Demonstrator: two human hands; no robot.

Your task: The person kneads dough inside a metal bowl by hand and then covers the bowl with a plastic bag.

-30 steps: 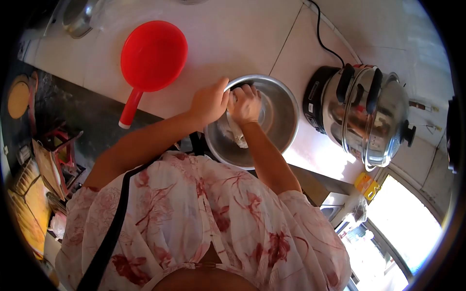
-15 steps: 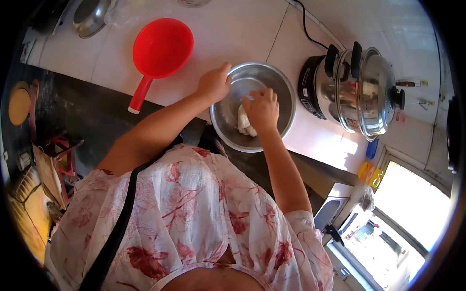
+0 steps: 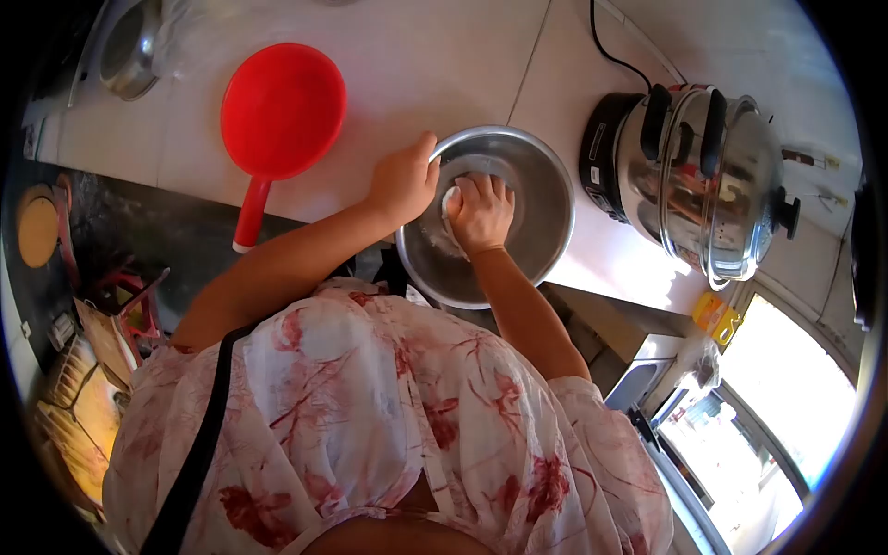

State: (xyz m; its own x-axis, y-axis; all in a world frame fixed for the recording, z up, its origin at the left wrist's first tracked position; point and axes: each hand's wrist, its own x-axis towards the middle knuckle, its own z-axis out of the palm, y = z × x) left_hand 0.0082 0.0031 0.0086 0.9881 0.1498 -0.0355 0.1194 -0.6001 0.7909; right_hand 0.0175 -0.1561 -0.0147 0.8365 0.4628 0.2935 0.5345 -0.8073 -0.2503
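Observation:
A steel bowl (image 3: 544, 215) sits at the counter's front edge, partly over it. My left hand (image 3: 403, 180) grips its left rim, thumb pointing up along the edge. Inside the bowl, my right hand (image 3: 482, 213) presses down on a lump of white dough (image 3: 450, 205), knuckles up and fingers bent over it. Most of the dough is hidden beneath that hand; a pale strip shows on its left side.
Left of the bowl lies a red plastic dipper (image 3: 282, 111), its handle over the counter edge. A steel steamer pot (image 3: 689, 176) with black handles stands to the right. Another metal bowl (image 3: 131, 51) is at the far left, and a yellow container (image 3: 715, 317) stands near the window.
My right hand has moved from above the dough onto it, covering more of it. My left hand stays on the rim. The whole view has shifted slightly.

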